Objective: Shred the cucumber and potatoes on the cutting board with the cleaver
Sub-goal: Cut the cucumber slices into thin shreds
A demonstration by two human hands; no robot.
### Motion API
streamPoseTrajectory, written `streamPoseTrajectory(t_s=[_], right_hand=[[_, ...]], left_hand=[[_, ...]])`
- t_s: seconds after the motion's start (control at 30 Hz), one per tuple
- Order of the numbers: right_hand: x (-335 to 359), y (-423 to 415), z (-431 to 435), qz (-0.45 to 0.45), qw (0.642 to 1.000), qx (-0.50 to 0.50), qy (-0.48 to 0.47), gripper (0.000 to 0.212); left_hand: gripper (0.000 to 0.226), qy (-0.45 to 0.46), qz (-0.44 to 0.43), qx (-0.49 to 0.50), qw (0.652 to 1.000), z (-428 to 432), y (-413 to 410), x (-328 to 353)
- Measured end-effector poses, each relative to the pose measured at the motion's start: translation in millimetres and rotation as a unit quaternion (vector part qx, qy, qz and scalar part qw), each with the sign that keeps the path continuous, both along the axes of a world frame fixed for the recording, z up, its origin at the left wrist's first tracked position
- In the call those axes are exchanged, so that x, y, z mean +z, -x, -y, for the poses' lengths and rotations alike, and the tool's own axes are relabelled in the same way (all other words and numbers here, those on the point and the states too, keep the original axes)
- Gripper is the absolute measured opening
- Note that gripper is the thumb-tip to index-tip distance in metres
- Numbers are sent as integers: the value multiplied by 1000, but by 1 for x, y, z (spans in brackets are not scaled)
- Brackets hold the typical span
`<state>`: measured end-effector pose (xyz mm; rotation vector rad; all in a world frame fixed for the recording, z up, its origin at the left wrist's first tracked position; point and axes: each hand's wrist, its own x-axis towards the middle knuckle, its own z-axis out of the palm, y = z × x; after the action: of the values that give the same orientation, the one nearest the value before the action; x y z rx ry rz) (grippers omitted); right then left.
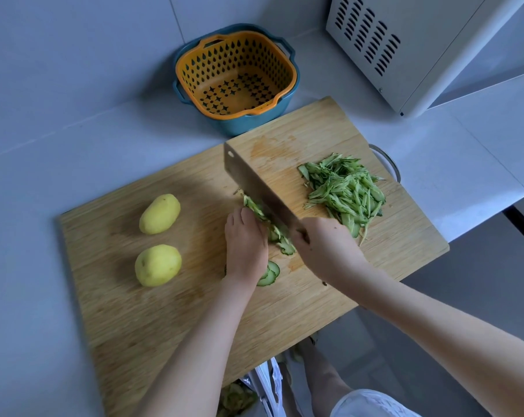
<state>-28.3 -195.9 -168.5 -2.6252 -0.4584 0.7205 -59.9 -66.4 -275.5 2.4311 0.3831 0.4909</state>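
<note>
A wooden cutting board (128, 302) lies on the counter. My right hand (327, 248) grips the handle of the steel cleaver (251, 179), whose blade stands on edge across a fanned row of cucumber slices (266, 224). My left hand (245, 245) presses down on those slices with curled fingers, right beside the blade. More round slices (269, 273) peek out under my left wrist. A pile of cucumber shreds (345, 194) lies on the board's right side. Two peeled yellow potatoes (159, 214) (157, 265) rest on the left part of the board.
An orange colander inside a blue basin (236, 79) stands behind the board. A white appliance (420, 46) sits at the back right. A metal rim (388, 162) shows past the board's right edge. The board overhangs the counter front; a bag with peelings (239, 398) lies below.
</note>
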Motion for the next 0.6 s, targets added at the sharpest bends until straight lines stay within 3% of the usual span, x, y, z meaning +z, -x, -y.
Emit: streamPoseTrajectory(t_s=[0.27,0.6], right_hand=[[26,33,31,24,997,37,63,37],[17,39,23,23,993,53,106,37]], left_hand=[[15,-11,5,-1,1000,-5,14,-3],[31,-42,-44,3,998,-3,11,-7]])
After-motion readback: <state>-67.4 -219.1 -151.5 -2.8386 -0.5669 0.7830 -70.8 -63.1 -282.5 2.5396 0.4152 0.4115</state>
